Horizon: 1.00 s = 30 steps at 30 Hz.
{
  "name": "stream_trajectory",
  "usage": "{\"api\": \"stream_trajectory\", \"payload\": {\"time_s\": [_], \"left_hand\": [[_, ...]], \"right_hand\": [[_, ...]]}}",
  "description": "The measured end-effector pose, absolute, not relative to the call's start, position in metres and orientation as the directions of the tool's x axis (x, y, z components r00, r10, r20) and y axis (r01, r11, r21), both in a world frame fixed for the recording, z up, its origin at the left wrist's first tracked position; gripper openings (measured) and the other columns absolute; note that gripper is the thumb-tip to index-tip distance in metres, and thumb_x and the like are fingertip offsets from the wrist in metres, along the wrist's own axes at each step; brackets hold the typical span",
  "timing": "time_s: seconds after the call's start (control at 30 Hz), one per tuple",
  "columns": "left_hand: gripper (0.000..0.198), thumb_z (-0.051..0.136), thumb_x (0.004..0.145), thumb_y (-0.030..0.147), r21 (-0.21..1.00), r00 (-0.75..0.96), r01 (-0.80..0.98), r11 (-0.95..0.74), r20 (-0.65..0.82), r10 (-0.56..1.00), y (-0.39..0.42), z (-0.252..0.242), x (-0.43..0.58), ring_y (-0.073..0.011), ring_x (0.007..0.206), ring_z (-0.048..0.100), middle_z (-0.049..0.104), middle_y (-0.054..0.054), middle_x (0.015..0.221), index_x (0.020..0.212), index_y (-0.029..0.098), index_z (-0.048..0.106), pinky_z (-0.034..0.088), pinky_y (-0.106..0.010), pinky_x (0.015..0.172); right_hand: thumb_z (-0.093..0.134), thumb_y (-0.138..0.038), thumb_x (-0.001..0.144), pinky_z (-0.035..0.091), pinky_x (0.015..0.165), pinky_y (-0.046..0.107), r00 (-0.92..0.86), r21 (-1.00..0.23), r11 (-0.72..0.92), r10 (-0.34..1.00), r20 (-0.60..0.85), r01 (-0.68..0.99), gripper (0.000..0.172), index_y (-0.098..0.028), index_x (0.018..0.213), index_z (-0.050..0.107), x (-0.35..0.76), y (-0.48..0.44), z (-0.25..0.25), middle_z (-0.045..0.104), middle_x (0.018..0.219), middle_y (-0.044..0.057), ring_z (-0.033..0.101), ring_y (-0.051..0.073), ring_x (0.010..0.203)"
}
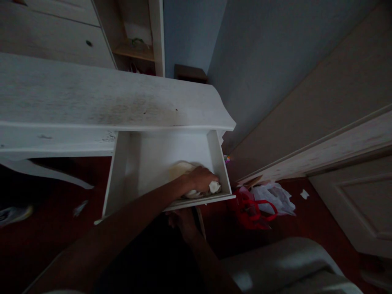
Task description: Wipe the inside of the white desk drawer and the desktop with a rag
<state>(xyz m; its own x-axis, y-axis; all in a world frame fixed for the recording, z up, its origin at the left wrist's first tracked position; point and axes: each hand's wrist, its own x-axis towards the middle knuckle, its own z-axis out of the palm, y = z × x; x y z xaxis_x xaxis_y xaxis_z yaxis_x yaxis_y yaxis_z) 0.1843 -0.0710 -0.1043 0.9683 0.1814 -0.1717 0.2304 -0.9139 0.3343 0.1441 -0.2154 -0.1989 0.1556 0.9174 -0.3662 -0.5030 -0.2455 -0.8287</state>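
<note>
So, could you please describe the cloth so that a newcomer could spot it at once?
Find the white table with its drawer pulled open. Near the drawer's front right corner, a pale cloth lies bunched under the left hand; its creases set it apart from the smooth drawer.

Drawer juts from near side of table. Cloth in drawer, near right corner, left fingers on it. Right fingers below drawer front. Cabinet behind table. Tote bag, plastic bag on floor, right of drawer.
</note>
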Motion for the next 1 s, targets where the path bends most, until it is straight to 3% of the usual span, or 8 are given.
{"api": "stream_trajectory", "payload": {"time_s": [0.17,0.37,0.5,0.67,0.83,1.0], "left_hand": [[0.029,0.062,0.078,0.025,0.274,0.96,0.277,-0.921,-0.105,0.258,-0.08,-0.107,0.196,-0.0305,0.096,0.072,0.076,-0.013,0.104,0.106,0.019,0.069,0.054,-0.041,0.08],[0.037,0.069,0.072,0.029,0.251,0.893,0.449,-0.857,-0.148,0.425,-0.083,-0.105,0.204,-0.0353,0.103,0.068,0.074,-0.018,0.104,0.106,0.013,0.068,0.052,-0.047,0.085],[0.032,0.067,0.076,0.03,0.251,0.834,0.551,-0.796,-0.209,0.511,-0.087,-0.1,0.207,-0.0343,0.107,0.065,0.072,-0.018,0.11,0.103,0.014,0.069,0.049,-0.051,0.09],[0.03,0.064,0.082,0.028,0.272,0.806,0.592,-0.759,-0.165,0.569,-0.09,-0.101,0.2,-0.0343,0.11,0.063,0.072,-0.018,0.108,0.107,0.013,0.069,0.048,-0.052,0.091],[0.035,0.062,0.084,0.028,0.253,0.784,0.618,-0.744,-0.139,0.605,-0.078,-0.1,0.157,-0.0355,0.117,0.058,0.068,-0.02,0.118,0.116,0.016,0.065,0.05,-0.05,0.087],[0.032,0.062,0.083,0.031,0.173,0.717,0.693,-0.7,-0.269,0.643,-0.077,-0.086,0.079,-0.0367,0.118,0.057,0.063,-0.017,0.129,0.114,0.021,0.066,0.045,-0.057,0.094]], "right_hand": [[0.065,-0.044,0.072,0.033,0.043,0.022,0.148,-0.82,-0.242,0.919,-0.365,-0.518,0.027,-0.017,0.073,0.068,0.144,-0.215,-0.202,0.063,0.06,0.0,0.048,0.009,0.044],[0.064,-0.045,0.073,0.032,0.044,0.023,0.145,-0.835,-0.253,0.92,-0.363,-0.489,0.029,-0.017,0.072,0.068,0.144,-0.215,-0.203,0.06,0.055,-0.001,0.047,0.009,0.044],[0.062,-0.051,0.075,0.032,0.045,0.024,0.152,-0.847,-0.254,0.921,-0.36,-0.466,0.034,-0.018,0.067,0.064,0.145,-0.216,-0.202,0.059,0.05,0.0,0.048,0.011,0.043],[0.061,-0.054,0.077,0.032,0.045,0.024,0.135,-0.865,-0.288,0.919,-0.37,-0.411,0.038,-0.019,0.061,0.063,0.148,-0.217,-0.202,0.056,0.047,-0.001,0.045,0.011,0.043],[0.068,-0.052,0.073,0.034,0.044,0.024,0.151,-0.85,-0.259,0.92,-0.361,-0.458,0.034,-0.018,0.077,0.07,0.149,-0.217,-0.198,0.07,0.069,0.005,0.05,0.011,0.047],[0.075,-0.052,0.068,0.034,0.044,0.024,0.175,-0.817,-0.26,0.901,-0.397,-0.515,0.035,-0.017,0.071,0.07,0.15,-0.219,-0.194,0.072,0.07,0.006,0.052,0.011,0.047]]}}
